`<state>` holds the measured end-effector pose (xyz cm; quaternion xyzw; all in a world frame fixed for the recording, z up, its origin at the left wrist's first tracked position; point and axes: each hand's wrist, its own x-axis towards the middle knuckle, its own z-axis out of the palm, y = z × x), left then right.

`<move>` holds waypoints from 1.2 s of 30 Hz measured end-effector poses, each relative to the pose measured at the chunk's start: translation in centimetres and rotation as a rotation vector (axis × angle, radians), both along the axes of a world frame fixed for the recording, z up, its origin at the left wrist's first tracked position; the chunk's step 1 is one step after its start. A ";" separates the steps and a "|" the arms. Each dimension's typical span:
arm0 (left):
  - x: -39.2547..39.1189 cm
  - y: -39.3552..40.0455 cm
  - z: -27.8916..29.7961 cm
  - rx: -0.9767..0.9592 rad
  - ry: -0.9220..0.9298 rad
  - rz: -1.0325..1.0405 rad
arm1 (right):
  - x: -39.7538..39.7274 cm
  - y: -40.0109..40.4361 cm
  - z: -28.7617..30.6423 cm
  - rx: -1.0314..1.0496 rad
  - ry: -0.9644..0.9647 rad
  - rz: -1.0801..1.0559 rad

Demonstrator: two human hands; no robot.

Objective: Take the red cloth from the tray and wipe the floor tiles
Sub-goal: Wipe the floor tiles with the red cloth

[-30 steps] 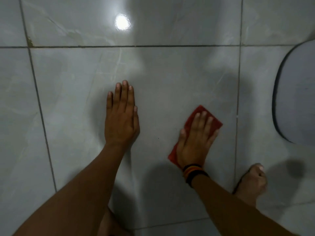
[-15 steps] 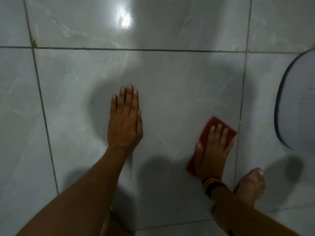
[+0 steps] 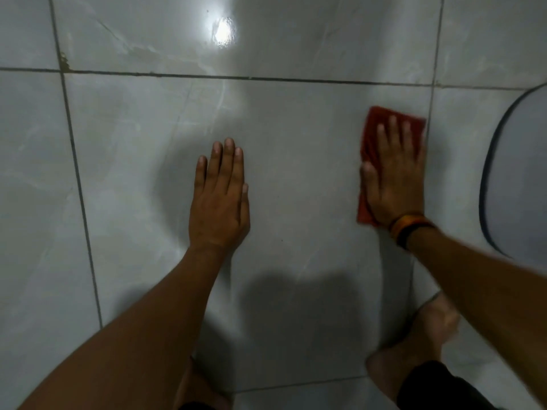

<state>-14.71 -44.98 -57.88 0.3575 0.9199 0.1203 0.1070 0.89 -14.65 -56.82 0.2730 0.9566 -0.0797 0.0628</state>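
A: Where is the red cloth (image 3: 381, 134)?

B: At 2 o'clock, under my right hand (image 3: 393, 176), fingers spread flat to press it onto the floor tiles (image 3: 296, 173).

A: And the left hand (image 3: 220, 202)?

B: Centre, empty, fingers together, palm down; I judge it a brace.

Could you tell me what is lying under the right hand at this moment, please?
The red cloth lies flat under the right hand, pressed on a floor tile beside a grout line. Its edges show past the fingers and the thumb side; its middle is covered by the palm.
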 end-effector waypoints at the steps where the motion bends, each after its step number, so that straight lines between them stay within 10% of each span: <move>1: 0.0 -0.1 0.0 0.003 -0.005 0.000 | 2.9 -1.9 0.1 -0.004 -0.022 -0.065; 6: -0.1 -0.1 -0.2 0.005 -0.010 0.001 | 11.4 -13.3 -0.2 -0.051 -0.113 0.025; 12: 0.0 0.0 -0.5 0.010 0.011 -0.007 | -1.0 -5.7 -1.0 -0.116 0.047 0.571; 16: 0.0 -0.1 -0.3 -0.005 0.000 0.004 | -6.3 3.0 -0.5 0.046 0.034 0.476; 24: -0.2 0.0 -0.8 0.034 -0.014 0.019 | -12.3 -14.2 -0.9 -0.084 0.075 0.394; 29: -0.2 -0.2 -0.9 0.014 -0.011 0.022 | -20.4 -8.2 -0.1 -0.049 0.054 0.314; 36: 0.0 0.5 3.7 0.064 -0.244 0.120 | -9.9 -9.9 5.2 -0.123 -0.168 -0.221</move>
